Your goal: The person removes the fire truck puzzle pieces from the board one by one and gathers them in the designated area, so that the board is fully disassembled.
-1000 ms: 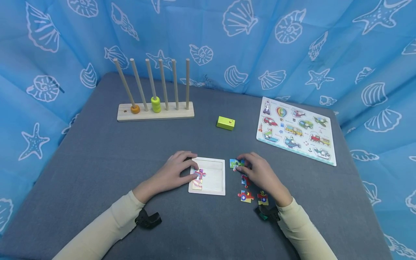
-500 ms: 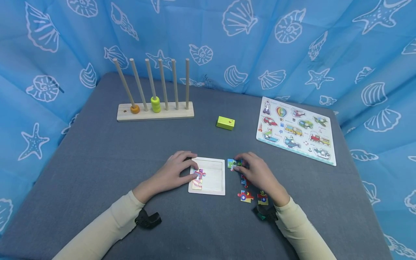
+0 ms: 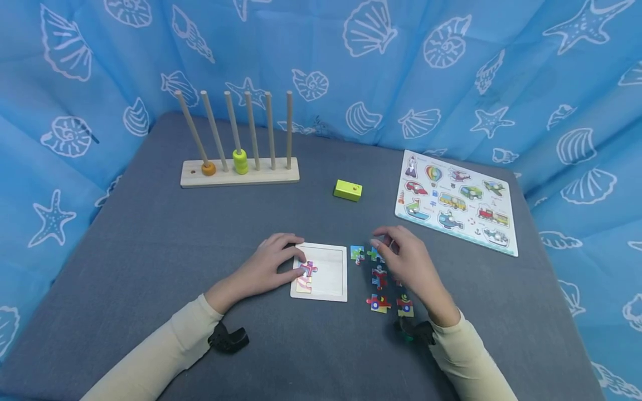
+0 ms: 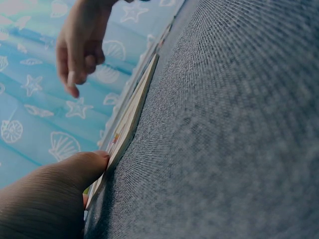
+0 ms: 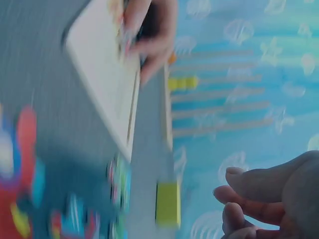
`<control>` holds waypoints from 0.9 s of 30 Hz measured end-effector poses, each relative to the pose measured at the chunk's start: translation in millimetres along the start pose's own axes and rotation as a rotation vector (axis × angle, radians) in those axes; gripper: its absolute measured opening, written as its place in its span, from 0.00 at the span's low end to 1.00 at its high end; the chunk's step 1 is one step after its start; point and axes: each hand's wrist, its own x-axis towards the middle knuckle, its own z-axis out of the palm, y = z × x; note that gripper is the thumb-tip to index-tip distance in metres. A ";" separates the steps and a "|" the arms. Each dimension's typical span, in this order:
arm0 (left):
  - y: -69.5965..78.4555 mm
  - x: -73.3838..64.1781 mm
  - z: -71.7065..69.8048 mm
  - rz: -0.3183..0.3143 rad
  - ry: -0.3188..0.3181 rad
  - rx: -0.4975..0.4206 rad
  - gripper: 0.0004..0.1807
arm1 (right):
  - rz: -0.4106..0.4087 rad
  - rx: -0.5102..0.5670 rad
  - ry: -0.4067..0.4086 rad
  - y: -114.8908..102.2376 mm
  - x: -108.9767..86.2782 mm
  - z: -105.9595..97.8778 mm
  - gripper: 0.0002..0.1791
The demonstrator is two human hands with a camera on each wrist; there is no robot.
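My left hand (image 3: 273, 262) holds the left side of a square wooden puzzle tray (image 3: 331, 295), its thumb and fingertips at the border. Two joined pink-and-yellow jigsaw pieces (image 3: 304, 285) lie inside along that side, partly under the thumb and fingers. The left wrist view has the thumb (image 4: 89, 164) pressed on the tray's edge. My right hand (image 3: 408, 259) hovers over loose jigsaw pieces right of the tray, fingers loosely bent and nothing between them. Nearest the tray lies a green-and-blue piece (image 3: 357, 253); red vehicle pieces (image 3: 378, 303) lie lower, some hidden by the right hand.
Behind stands a wooden peg rack (image 3: 241, 177) with an orange ring and green beads. A yellow-green block (image 3: 348, 190) lies mid-table. A vehicle picture board (image 3: 456, 200) rests at the back right. A blue shell-print curtain (image 3: 321, 55) borders the table.
My right hand first shifted the green-and-blue piece left toward the tray, then let go and moved right and up off it. The left hand stayed still.
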 end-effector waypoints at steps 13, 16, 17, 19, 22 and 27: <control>1.2 -0.4 0.8 0.016 0.015 0.017 0.10 | -0.118 0.010 -0.237 -50.9 -3.8 58.3 0.15; 1.6 -0.1 1.2 0.020 0.024 0.016 0.10 | -0.125 -0.025 -0.292 -54.8 -2.5 69.4 0.19; 1.7 0.0 1.2 0.024 0.028 0.013 0.10 | -0.127 -0.035 -0.301 -55.7 -2.1 71.8 0.20; 2.1 0.4 1.0 0.028 0.031 0.008 0.10 | -0.134 -0.054 -0.303 -56.9 -1.4 75.2 0.21; 2.2 0.8 0.6 0.028 0.029 0.002 0.10 | -0.139 -0.061 -0.294 -57.1 -0.6 77.8 0.20; 0.1 -0.2 -0.8 0.045 0.013 0.006 0.15 | -0.139 -0.058 -0.297 -57.2 1.1 80.0 0.19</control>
